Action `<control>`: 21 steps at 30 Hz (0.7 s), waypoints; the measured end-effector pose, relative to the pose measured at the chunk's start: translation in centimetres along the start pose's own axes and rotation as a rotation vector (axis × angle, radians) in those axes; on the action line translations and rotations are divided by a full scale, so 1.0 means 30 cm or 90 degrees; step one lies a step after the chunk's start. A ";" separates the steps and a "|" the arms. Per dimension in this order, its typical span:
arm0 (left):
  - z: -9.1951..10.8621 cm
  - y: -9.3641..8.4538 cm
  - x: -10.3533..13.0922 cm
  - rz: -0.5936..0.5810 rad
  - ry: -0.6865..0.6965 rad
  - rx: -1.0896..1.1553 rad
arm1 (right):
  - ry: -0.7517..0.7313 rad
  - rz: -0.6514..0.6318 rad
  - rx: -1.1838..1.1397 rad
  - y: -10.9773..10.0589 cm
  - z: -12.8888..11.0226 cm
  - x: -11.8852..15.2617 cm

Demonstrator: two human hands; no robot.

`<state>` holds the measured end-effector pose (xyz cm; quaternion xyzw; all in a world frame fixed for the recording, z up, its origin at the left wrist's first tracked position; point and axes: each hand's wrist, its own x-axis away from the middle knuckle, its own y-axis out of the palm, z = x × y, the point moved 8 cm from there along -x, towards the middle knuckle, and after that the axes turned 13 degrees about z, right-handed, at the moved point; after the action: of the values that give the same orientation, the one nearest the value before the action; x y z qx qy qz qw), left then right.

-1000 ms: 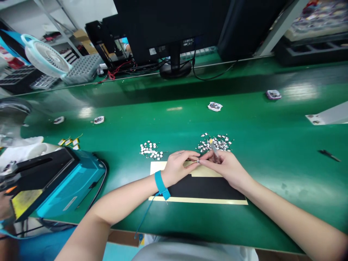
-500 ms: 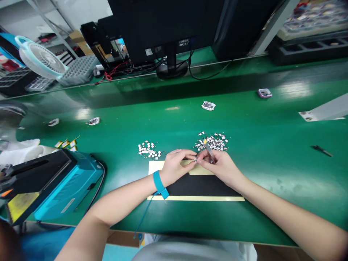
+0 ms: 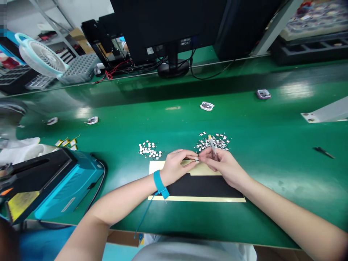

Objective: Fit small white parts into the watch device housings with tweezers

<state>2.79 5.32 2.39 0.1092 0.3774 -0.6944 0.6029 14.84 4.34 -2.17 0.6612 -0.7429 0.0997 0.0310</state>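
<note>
My left hand (image 3: 178,165), a teal strap at its wrist, pinches a small white part (image 3: 197,159) between thumb and fingertips. My right hand (image 3: 221,161) is closed close beside it, thumb and index finger pressed together at the part's right edge. Held in that same hand is a slim grey tool with a yellow end (image 3: 212,145), pointing up and away; its exact kind is unclear. Both hands are above a cream sheet (image 3: 206,169) with a black strip (image 3: 201,185). Small white parts with dark leads lie in a right pile (image 3: 221,141) and a left pile (image 3: 149,149).
A teal-and-black machine (image 3: 67,181) stands at the left, near several yellow-edged battery-like packs (image 3: 66,143). Across the green bench (image 3: 130,119) lie small white-rimmed pieces (image 3: 207,106). A black pen-like object (image 3: 324,152) and a white metal bracket (image 3: 323,110) are at the right.
The right hand has shifted slightly right, and the grey tool has turned more upright. More of the white part shows between the fingertips. The left hand stays nearly still.
</note>
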 end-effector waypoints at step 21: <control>-0.280 -0.315 -0.088 -0.272 -0.107 -0.522 | -0.459 0.033 0.393 -0.024 -0.151 0.053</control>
<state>-7.78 12.72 1.89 -0.2748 0.5847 -0.6027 0.4684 14.97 3.56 2.62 0.6131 -0.6580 0.0808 -0.4296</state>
